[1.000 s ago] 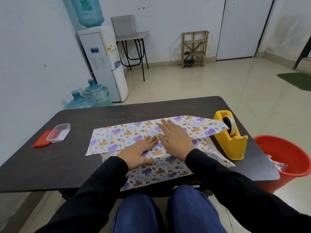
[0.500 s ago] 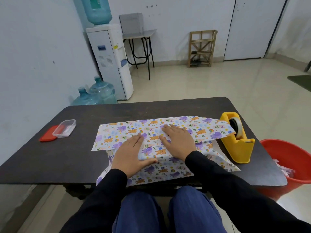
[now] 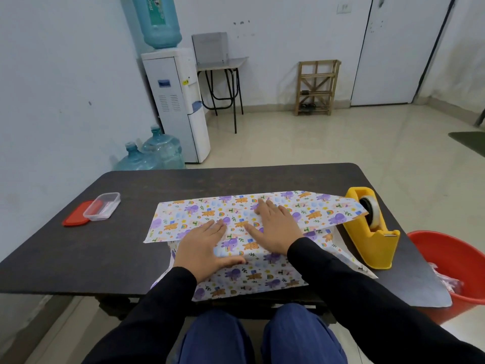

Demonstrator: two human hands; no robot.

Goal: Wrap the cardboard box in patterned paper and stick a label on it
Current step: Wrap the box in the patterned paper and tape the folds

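The animal-printed white wrapping paper (image 3: 183, 216), folded over the hidden cardboard box, is laid lengthwise left-to-right on the dark counter (image 3: 105, 258) and pressed flat under the left hand (image 3: 203, 248) and right hand (image 3: 275, 227), fingers straight, grasping nothing; the yellow tape dispenser (image 3: 372, 240) is stood nearest the right hand.

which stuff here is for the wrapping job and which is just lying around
For the job: patterned paper, pressed flat by left hand and right hand; yellow tape dispenser.
Lying about: clear container and red lid; red bucket; water dispenser; wooden rack.
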